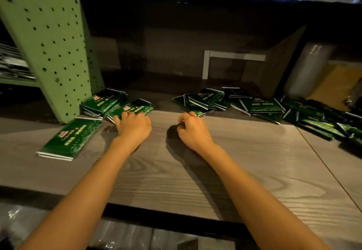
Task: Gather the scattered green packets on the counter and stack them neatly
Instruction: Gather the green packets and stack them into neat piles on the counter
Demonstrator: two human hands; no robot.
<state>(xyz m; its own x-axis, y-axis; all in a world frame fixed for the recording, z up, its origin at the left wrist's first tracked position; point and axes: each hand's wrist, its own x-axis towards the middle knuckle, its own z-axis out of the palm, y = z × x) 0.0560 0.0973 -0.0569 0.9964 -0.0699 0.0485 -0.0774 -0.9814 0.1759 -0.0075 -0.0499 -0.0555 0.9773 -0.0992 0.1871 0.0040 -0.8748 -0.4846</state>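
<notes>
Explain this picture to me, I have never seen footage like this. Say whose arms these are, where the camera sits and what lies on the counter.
There is no machine: a person wears one camera on the head, looking down at their bare arms. On the wood-grain counter lie green packets: a neat stack at the left, a loose pile beside a green perforated post, and scattered packets to the right. The left hand rests its fingers on one packet. The right hand is curled at another packet; whether it grips is unclear.
</notes>
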